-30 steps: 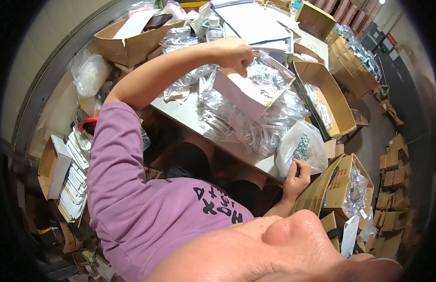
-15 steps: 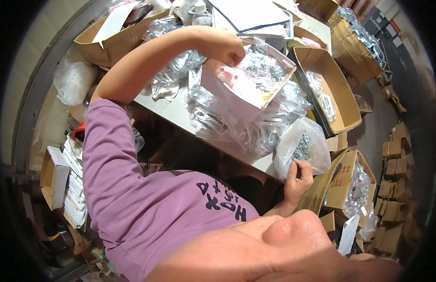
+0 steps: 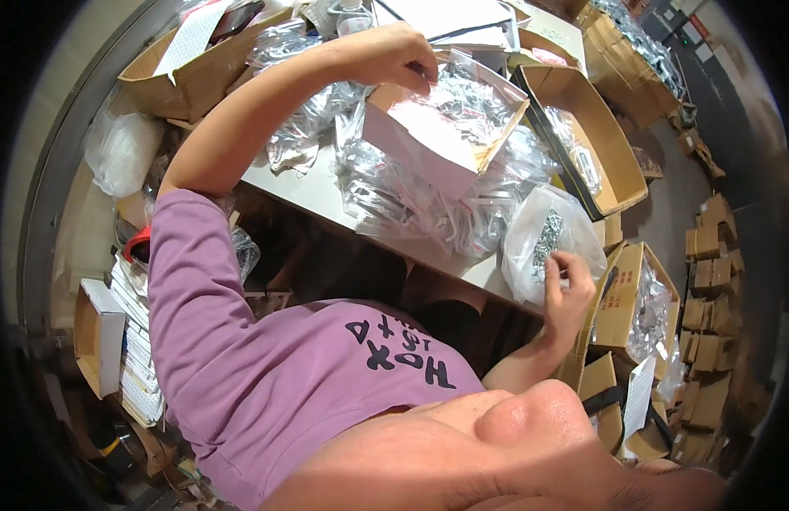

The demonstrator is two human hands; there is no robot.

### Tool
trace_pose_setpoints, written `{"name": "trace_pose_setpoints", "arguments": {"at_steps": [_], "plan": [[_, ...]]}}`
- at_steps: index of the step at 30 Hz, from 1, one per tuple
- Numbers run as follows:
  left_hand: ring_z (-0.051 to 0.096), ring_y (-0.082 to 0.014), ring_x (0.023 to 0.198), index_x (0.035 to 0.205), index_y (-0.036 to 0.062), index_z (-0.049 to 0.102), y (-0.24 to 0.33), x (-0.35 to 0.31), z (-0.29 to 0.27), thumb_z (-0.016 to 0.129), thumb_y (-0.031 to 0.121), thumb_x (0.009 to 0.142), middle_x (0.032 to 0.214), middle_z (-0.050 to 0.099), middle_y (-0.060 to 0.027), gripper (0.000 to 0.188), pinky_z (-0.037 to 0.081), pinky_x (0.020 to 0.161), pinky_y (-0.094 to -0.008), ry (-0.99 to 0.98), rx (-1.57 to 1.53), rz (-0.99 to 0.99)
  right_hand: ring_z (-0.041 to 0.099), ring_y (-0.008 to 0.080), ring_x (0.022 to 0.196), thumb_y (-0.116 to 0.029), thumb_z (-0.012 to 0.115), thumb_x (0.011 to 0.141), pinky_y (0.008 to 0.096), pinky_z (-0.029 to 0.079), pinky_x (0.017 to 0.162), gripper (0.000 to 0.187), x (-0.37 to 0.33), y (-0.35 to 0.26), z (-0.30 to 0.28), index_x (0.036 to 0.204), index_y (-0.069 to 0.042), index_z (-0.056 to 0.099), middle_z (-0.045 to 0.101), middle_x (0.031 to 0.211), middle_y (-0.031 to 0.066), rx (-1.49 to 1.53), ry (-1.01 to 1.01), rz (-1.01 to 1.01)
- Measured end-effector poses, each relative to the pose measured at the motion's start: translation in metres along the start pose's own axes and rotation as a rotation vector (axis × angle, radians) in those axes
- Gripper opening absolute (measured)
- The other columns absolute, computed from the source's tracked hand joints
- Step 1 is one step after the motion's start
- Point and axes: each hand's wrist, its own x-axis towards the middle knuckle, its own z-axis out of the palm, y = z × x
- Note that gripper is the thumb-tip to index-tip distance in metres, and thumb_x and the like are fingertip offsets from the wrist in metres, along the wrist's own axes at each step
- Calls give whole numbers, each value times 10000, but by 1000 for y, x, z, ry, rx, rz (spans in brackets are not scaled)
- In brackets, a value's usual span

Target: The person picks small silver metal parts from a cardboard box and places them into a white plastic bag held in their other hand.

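My left hand (image 3: 405, 58) is curled over the left rim of a white open box (image 3: 420, 157). Its fingers are bent down and closed; whatever they hold is hidden. Inside the box lie small clear bags (image 3: 471, 98) with metal parts and red seal lines. At the table's near edge, a translucent plastic bag (image 3: 522, 234) stands open with a heap of small silvery screws (image 3: 546, 238) in it. My right hand (image 3: 569, 294) is at this bag's near right side, thumb and fingers bent together. Anything between those fingertips is too small to make out.
Filled clear packets (image 3: 394, 200) are piled around the white box on the white table (image 3: 305, 189). A long cardboard tray (image 3: 611, 166) with packets sits to the right. Cardboard boxes (image 3: 637, 298) stand beyond my right hand, and another carton (image 3: 186, 94) is at far left.
My right hand has shifted right and up along the screw bag's near side. My left hand has risen slightly at the box rim. The whole view has shifted a little.
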Motion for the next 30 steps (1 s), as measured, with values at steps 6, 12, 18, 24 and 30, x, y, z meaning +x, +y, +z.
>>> {"name": "trace_pose_setpoints", "arguments": {"at_steps": [6,12,18,24,30], "plan": [[624,-298,783,946,5,642,3,0,-1,610,116,837,849,646,-131,159,481,703,-352,294,61,165,610,363,809,-75,633,790,400,479,740,177,34,10,-5,950,1,642,640,900,199,-246,-116,26],[618,-175,653,837,16,632,96,-21,42,677,2,749,737,625,-85,100,475,554,-273,537,-198,364,601,363,890,-93,676,695,424,474,790,285,51,34,16,971,-27,648,637,915,199,-455,-407,13],[562,-271,597,724,25,590,156,-13,144,771,120,712,669,567,-90,205,448,538,-343,342,-670,336,609,366,864,-122,677,659,424,483,776,322,49,24,14,967,-32,653,636,930,199,-500,-503,-32],[605,-235,654,843,12,640,152,5,181,704,66,783,751,615,-100,103,483,611,-314,280,-944,296,619,363,767,-133,660,655,435,500,707,150,44,18,18,747,-19,629,630,781,187,-536,-439,-48],[598,-192,636,818,0,635,153,18,171,724,126,781,741,611,-128,158,462,579,-296,80,-801,160,608,373,755,-146,658,650,443,489,672,146,45,22,12,730,-30,617,615,761,203,-476,-435,-95]]}}
